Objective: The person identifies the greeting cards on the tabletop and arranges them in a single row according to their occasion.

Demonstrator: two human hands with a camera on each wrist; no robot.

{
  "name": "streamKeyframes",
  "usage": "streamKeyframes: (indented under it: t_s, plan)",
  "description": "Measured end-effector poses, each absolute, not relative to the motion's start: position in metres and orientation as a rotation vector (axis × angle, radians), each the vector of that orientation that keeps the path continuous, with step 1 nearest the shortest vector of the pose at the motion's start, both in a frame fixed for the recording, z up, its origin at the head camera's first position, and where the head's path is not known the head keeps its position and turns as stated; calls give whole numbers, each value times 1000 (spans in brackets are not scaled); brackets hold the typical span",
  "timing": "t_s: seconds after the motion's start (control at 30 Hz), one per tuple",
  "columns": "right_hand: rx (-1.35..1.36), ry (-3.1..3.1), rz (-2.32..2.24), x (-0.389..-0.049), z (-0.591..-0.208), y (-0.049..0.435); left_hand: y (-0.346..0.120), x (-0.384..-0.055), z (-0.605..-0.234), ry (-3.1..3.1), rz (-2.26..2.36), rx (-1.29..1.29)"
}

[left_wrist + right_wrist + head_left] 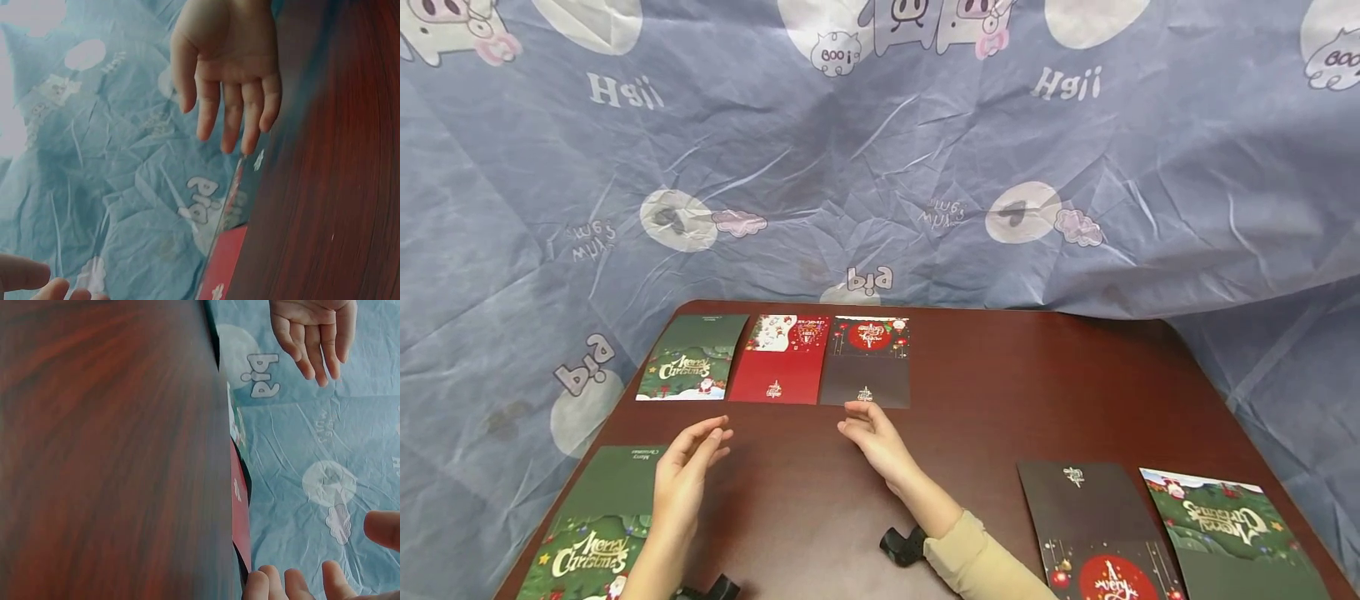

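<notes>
My left hand [683,475] is held above the table at the left, fingers relaxed and slightly bent, with nothing in it. Opposite it, my right hand [876,443] hovers with loose fingers and holds nothing. A row at the far left has a green Merry Christmas card [688,360], a red card [778,377] and a dark grey card [865,375]. The right fingertips overlap the grey card's near edge in the head view; contact cannot be told. In the left wrist view, the right hand [231,69] shows its palm with fingers spread.
Another green card [617,492] lies at the front left, partly behind the left forearm. At the front right lie a dark grey card [1086,517] and a green card [1232,533]. A patterned blue cloth [880,167] hangs behind the brown table [1000,375].
</notes>
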State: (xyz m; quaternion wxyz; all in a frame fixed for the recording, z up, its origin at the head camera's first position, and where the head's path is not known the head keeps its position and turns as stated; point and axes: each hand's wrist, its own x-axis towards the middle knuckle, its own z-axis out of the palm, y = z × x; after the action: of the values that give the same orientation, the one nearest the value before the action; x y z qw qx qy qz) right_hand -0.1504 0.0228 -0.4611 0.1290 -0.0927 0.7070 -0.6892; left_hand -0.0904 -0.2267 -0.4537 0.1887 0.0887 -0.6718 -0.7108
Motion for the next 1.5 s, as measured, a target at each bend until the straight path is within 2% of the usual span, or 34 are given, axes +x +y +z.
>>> streamKeyframes:
  t_s: [0.07, 0.13, 0.37, 0.47, 0.6, 0.77, 0.9, 1.5]
  plan:
    - [-270, 2046, -2007, -148, -466, 21, -224, -83, -443, -1905, -1995, 295]
    - [-277, 2033, -2011, -146, -472, 18, -230, -82, -449, -1918, -1977, 261]
    - [-314, 2036, -1977, -138, -477, 9, -281, -97, -518, -1946, -1920, 185]
    - [-325, 2029, -1963, -135, -477, 3, -297, -97, -527, -1952, -1894, 236]
    - [-346, 2008, -1954, -129, -479, -6, -304, -83, -508, -1972, -1841, 297]
    - [-365, 1999, -1923, -119, -484, -15, -290, -59, -465, -1978, -1806, 465]
    - [-375, 1991, -1918, -116, -486, -19, -285, -50, -448, -1948, -1850, 569]
    - [-419, 1936, -1867, -106, -481, -33, -321, -44, -465, -1859, -1840, 819]
